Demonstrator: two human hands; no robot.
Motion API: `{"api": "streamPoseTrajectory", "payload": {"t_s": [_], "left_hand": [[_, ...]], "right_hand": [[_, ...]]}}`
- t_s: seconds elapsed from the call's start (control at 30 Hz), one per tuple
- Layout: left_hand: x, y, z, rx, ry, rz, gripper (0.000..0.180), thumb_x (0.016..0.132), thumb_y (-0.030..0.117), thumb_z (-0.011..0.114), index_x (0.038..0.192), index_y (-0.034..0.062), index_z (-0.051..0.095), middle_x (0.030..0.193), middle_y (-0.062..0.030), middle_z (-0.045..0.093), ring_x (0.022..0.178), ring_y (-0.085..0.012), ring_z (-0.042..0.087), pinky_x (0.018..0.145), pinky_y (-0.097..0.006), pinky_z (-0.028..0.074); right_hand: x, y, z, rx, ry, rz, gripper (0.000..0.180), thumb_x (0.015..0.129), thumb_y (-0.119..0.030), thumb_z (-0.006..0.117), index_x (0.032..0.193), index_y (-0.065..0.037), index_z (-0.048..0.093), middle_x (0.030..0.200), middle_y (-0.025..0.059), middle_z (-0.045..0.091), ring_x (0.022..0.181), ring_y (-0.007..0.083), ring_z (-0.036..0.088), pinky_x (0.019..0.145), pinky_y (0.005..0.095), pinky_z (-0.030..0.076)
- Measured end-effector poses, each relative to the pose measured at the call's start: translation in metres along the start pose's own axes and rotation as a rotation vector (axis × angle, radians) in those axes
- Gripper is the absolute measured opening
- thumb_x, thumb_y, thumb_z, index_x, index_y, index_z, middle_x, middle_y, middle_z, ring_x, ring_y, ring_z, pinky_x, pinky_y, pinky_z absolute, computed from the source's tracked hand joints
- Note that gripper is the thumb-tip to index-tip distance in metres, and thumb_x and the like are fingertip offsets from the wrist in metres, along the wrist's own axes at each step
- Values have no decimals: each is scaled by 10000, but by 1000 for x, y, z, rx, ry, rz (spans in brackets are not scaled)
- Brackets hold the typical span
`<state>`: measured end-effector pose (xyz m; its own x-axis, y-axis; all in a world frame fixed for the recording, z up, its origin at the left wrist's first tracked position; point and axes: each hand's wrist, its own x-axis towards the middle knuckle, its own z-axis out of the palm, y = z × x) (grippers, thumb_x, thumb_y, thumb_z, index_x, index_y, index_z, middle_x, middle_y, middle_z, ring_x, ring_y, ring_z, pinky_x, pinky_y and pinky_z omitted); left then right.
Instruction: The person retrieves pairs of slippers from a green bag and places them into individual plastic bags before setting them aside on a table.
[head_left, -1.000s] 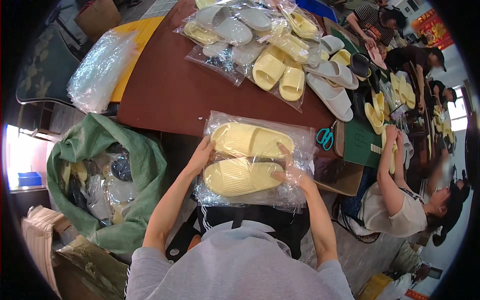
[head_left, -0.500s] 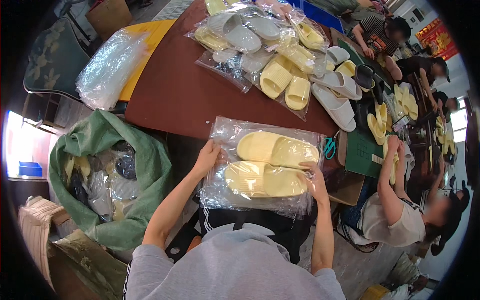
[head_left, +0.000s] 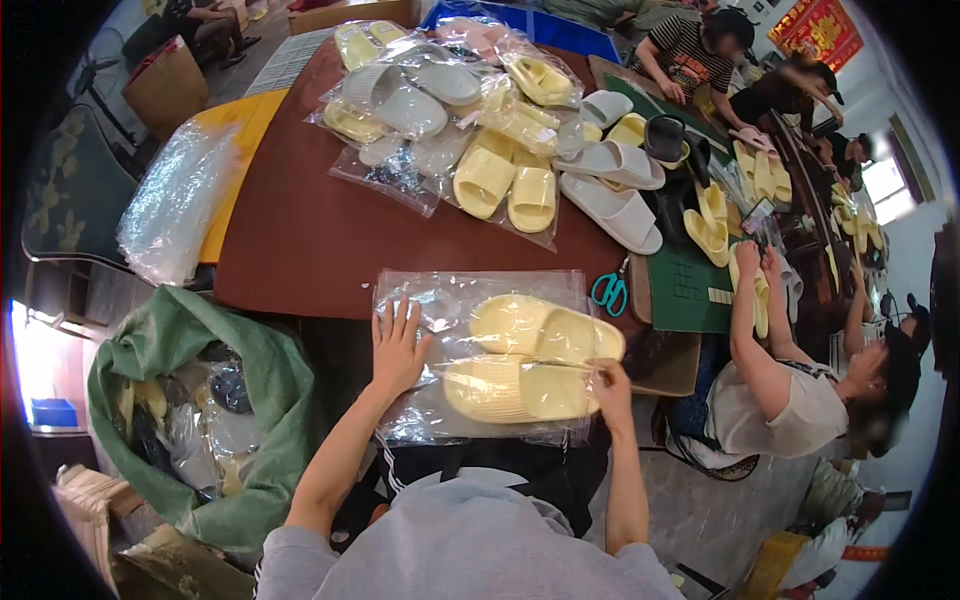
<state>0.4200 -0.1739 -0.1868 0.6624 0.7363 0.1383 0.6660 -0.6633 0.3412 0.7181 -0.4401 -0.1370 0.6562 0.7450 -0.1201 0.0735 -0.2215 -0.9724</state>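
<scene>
Slippers (head_left: 537,376), a pale yellow pair, lay in a clear bag (head_left: 452,308) over the lap by the brown worktop's (head_left: 300,225) near edge, heels poking out past its right side! The left hand (head_left: 399,356) pressed flat on the plastic, fingers spread; the right hand (head_left: 613,394) pinched the slippers' heel ends, teal scissors (head_left: 609,291) just beyond.

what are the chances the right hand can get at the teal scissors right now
Probably yes: the teal scissors lie on the brown table just beyond the right hand, and nothing seems to cover them, though that hand is at the yellow slippers.
</scene>
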Motion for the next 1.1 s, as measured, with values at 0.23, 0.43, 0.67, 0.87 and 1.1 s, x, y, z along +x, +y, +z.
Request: {"api": "streamPoseTrajectory", "payload": {"t_s": [0.23, 0.43, 0.67, 0.87, 1.1], "left_hand": [[1, 1, -22, -76, -55, 3, 684, 866, 450, 606, 1464, 187, 402, 1580, -155, 197, 1454, -391, 138, 1159, -558, 85], [3, 6, -24, -80, -46, -11, 739, 796, 445, 670, 1455, 229, 417, 1576, -152, 212, 1450, -388, 161, 1158, -563, 105], [8, 11, -25, -91, -28, -8, 751, 774, 440, 691, 1446, 225, 432, 1565, -158, 238, 1444, -389, 181, 1161, -554, 112], [3, 1, -22, -92, -22, -52, 745, 763, 416, 700, 1435, 210, 452, 1562, -166, 242, 1442, -393, 186, 1157, -558, 117], [3, 3, -26, -100, -14, -28, 776, 748, 408, 717, 1445, 215, 436, 1565, -167, 233, 1440, -391, 191, 1155, -558, 128]], "right_hand": [[-47, -47, -119, 114, 651, -17, 260, 909, -93, 639, 1154, -23, 586, 1020, 70, 572, 943, 150, 560, 829, 284, 474], [22, -80, -77, 85, 489, 67, 312, 890, -70, 637, 1189, -2, 580, 1066, 89, 581, 996, 173, 547, 879, 295, 453], [225, -154, -92, 279, 492, -275, 365, 910, -102, 602, 1264, -36, 541, 1183, 87, 589, 1071, 196, 579, 928, 320, 478], [269, -166, -2, -83, 59, 7, 920, 846, -416, 687, 1546, -240, 116, 1408, 140, 435, 1171, 318, 503, 896, 464, 454], [279, -32, 117, 72, 175, 345, 737, 835, -294, 723, 1425, -42, 359, 1082, 103, 581, 924, 189, 555, 722, 369, 492]]}}
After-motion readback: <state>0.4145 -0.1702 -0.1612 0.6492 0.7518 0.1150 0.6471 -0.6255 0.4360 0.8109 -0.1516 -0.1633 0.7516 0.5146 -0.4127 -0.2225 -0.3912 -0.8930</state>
